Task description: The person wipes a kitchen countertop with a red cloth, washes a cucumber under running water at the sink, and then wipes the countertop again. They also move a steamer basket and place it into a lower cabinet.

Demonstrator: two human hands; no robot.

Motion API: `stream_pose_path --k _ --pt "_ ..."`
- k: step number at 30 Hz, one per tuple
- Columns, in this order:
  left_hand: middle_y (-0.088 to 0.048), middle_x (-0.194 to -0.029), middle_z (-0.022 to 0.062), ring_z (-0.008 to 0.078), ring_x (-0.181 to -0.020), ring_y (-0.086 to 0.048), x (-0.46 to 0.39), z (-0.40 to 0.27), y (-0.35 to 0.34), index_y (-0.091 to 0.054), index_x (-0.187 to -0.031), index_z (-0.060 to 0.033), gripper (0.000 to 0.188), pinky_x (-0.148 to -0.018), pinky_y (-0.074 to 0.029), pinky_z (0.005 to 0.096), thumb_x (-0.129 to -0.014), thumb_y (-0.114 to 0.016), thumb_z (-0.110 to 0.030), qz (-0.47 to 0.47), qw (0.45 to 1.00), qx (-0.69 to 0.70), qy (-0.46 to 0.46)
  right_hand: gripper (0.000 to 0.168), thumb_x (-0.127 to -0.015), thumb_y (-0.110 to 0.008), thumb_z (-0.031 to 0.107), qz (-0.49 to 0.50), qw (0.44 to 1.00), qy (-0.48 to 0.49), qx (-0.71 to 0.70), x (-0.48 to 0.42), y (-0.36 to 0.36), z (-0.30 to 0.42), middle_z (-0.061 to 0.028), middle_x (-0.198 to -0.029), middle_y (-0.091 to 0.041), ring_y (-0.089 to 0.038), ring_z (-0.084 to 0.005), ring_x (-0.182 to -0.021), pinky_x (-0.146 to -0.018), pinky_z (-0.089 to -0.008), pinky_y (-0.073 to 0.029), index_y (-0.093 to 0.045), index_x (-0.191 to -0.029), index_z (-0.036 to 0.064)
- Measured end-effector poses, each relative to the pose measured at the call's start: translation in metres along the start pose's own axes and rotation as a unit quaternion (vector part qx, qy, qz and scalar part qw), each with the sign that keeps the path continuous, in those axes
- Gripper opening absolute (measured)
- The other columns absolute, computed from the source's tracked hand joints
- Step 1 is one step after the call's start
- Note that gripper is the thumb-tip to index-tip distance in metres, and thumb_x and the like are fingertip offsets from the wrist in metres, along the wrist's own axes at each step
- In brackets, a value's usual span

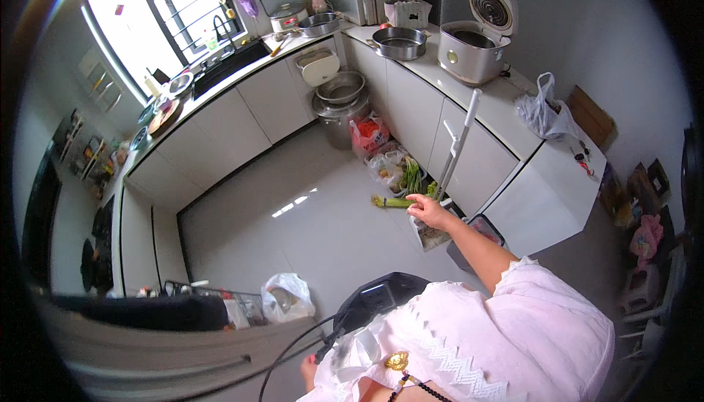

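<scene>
My right hand [430, 213] reaches out over the floor, fingers loosely bent and apart, with nothing visible in it. Just beyond the fingertips lies a bundle of green stalks [391, 202] with a dark band around it. Beneath the hand is a dirty dustpan [432, 238]; behind it, a long-handled tool with a white grip [472, 109] leans by the cabinet. My left hand [309, 372] shows only in part at the bottom, beside my pink clothing. A dark object is close to its fingers, but whether it is held is hidden.
Bagged vegetables [388, 168], a red bag [369, 133] and a metal pot [340, 121] stand along the cabinets. A grey tub [465, 256] sits right of the dustpan. Black cables [291, 350], a black bag [379, 297] and a white plastic bag [287, 297] are near me.
</scene>
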State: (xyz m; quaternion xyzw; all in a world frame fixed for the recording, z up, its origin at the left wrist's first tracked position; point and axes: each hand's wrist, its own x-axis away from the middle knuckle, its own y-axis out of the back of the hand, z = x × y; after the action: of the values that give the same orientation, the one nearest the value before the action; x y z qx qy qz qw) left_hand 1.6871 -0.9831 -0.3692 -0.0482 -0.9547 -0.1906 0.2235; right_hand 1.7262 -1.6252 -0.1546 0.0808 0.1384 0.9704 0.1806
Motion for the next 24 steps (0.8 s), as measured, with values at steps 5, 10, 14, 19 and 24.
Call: stream_pose_path --k 5,10,14,19,24 --pt "-0.061 -0.084 0.0070 0.0170 -0.072 -0.057 -0.124 -0.225 -0.020 -0.058 -0.081 -0.0026 0.009 -0.067 -0.049 0.0299 -0.081 -0.065 -0.008 0.076 0.982 -0.090 -0.145 0.036 -0.088 -0.060 0.014 -0.068 0.995 0.008 -0.070 -0.072 0.005 0.000 -0.0018 -0.095 -0.059 -0.054 -0.0084 -0.086 -0.077 -0.0247 -0.046 -0.052 -0.120 0.003" --pt "-0.062 -0.101 0.0180 0.0304 -0.093 -0.060 -0.254 -0.351 -0.053 -0.060 -0.104 0.0000 0.039 -0.082 -0.047 0.0368 -0.076 -0.072 -0.024 -0.009 0.939 -0.229 -0.257 0.029 -0.090 -0.055 0.007 -0.113 0.985 0.005 -0.132 -0.139 0.021 0.025 -0.0029 -0.095 -0.060 -0.056 -0.0085 -0.090 -0.081 -0.0229 -0.047 -0.052 -0.118 -0.003" --pt "-0.062 -0.102 0.0178 0.0298 -0.094 -0.059 -0.302 -0.438 -0.087 -0.059 -0.105 0.0018 0.041 -0.082 -0.047 0.0364 -0.075 -0.073 -0.022 -0.024 0.946 -0.183 -0.265 0.032 -0.094 -0.053 0.019 -0.171 0.972 0.023 -0.157 -0.224 0.051 0.051 -0.0060 -0.102 -0.063 -0.056 -0.0106 -0.098 -0.089 -0.0269 -0.042 -0.051 -0.121 0.001" --pt "-0.063 -0.097 0.0143 0.0253 -0.086 -0.061 -0.417 -0.386 -0.061 -0.059 -0.103 0.0030 0.036 -0.077 -0.048 0.0351 -0.076 -0.072 -0.016 -0.054 0.962 -0.171 -0.205 0.034 -0.094 -0.053 0.025 -0.207 0.953 0.050 -0.215 -0.360 0.085 0.075 -0.0016 -0.103 -0.063 -0.050 -0.0087 -0.085 -0.077 -0.0222 -0.039 -0.051 -0.122 0.007" --pt "-0.055 -0.066 0.0049 0.0166 -0.060 -0.053 -0.399 -0.379 -0.058 -0.044 -0.072 -0.0019 0.020 -0.057 -0.049 0.0328 -0.081 -0.061 -0.003 -0.013 0.988 0.145 -0.041 0.037 -0.092 -0.054 0.027 -0.247 0.940 0.030 -0.233 -0.491 0.122 0.102 0.0007 -0.103 -0.063 -0.048 -0.0085 -0.081 -0.072 -0.0231 -0.037 -0.050 -0.124 0.010"
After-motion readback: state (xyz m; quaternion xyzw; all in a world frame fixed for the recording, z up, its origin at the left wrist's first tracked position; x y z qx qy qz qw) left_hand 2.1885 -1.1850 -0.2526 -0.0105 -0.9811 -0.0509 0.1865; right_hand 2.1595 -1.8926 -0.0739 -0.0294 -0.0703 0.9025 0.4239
